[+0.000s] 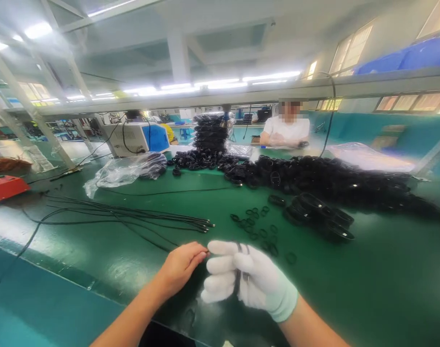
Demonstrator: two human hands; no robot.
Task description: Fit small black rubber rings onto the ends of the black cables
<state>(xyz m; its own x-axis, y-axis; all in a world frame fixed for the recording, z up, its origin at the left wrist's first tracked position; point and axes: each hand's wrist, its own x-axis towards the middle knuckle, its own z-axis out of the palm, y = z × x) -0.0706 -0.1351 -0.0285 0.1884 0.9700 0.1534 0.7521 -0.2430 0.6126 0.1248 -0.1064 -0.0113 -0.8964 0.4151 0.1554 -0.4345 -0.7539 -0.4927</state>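
Pinching a thin black cable point(241, 275) between gloved right hand point(247, 282) and bare left hand point(180, 267).

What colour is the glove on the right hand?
White; the glove on the right hand shows best in the head view.

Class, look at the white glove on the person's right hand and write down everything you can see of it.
The glove is white, knitted-looking fabric with a pale green cuff at the wrist. It covers the whole right hand, which is low in the picture above the green table, fingers curled. A thin dark cable runs across its palm side between the fingers. The bare left hand meets its fingertips. It looks clean and whole.
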